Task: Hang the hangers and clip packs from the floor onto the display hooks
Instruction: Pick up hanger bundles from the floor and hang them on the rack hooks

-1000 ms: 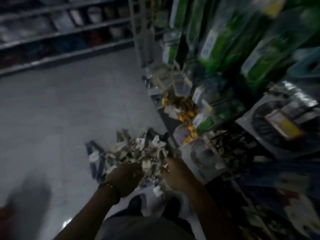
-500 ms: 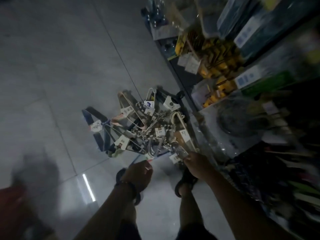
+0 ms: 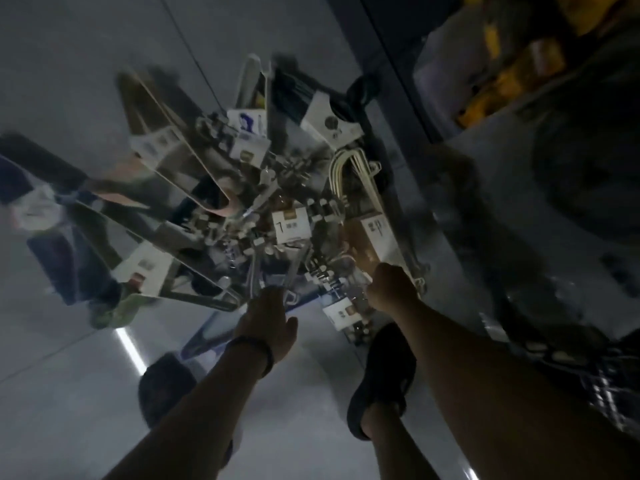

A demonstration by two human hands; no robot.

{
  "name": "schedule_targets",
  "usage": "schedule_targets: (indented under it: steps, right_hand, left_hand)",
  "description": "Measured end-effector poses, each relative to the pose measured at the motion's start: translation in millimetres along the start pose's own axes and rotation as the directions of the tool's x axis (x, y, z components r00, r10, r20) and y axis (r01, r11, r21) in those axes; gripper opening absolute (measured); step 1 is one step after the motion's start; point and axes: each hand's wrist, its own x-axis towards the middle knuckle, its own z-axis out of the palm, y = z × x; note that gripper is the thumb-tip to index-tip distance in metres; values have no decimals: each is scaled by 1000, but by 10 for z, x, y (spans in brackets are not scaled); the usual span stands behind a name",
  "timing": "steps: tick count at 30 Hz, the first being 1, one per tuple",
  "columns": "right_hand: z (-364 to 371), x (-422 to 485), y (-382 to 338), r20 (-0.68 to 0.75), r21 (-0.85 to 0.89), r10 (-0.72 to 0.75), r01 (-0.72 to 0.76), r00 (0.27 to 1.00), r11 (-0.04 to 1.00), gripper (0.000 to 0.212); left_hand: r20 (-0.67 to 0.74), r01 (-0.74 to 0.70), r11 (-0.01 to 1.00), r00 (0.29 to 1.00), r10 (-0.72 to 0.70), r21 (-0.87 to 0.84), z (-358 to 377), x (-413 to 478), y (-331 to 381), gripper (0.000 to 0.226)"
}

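Hangers (image 3: 242,209) touching left grip (image 3: 266,320), right grip (image 3: 391,289)

1. A tangled pile (image 3: 242,216) of hangers and carded clip packs lay on the grey floor (image 3: 86,393), near a blurred shelf (image 3: 519,81) on the right.
2. The left hand (image 3: 268,322), wearing a dark wristband (image 3: 254,351), reached the pile's near edge, fingertips at some metal hooks (image 3: 289,289); no grip could be made out.
3. The right hand (image 3: 391,287) was at the pile's near right edge with fingers curled; what they held was hidden.
4. White hangers (image 3: 349,174) lay bundled at the pile's right side, beyond a card (image 3: 291,225) marked 7.
5. Two dark shoes (image 3: 384,372) stood below the hands.
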Motion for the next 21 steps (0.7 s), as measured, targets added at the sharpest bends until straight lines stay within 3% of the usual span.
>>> schedule_targets:
  steps: [5, 10, 13, 16, 17, 19, 21]
  right_hand:
    - [610, 718, 486, 7, -85, -67, 68, 998, 994, 54]
    - [880, 919, 615, -120, -62, -132, 125, 984, 990, 44]
    - [829, 975, 682, -10, -76, -168, 167, 986, 983, 47]
    - [706, 947, 678, 249, 31, -85, 80, 965, 996, 63]
    - [687, 936, 667, 295, 86, -77, 53, 953, 995, 60]
    - [652, 911, 672, 302, 201, -78, 17, 950, 980, 47]
    - [596, 842, 654, 272, 349, -39, -61, 961, 935, 47]
  left_hand:
    - [-146, 12, 1000, 989, -14, -17, 798, 567, 51, 100]
    - [-228, 57, 993, 973, -33, 101, 1106, 589, 72, 116]
    - [-179, 102, 995, 978, -103, -14, 1051, 615, 72, 115]
    - [-72, 161, 986, 984, -164, -44, 877, 681, 58, 106]
    - [-51, 164, 985, 985, -167, -56, 826, 715, 36, 100]
    - [-25, 178, 979, 983, -181, -99, 745, 790, -11, 86]
    - [-7, 179, 980, 984, -180, -88, 724, 852, -45, 75]
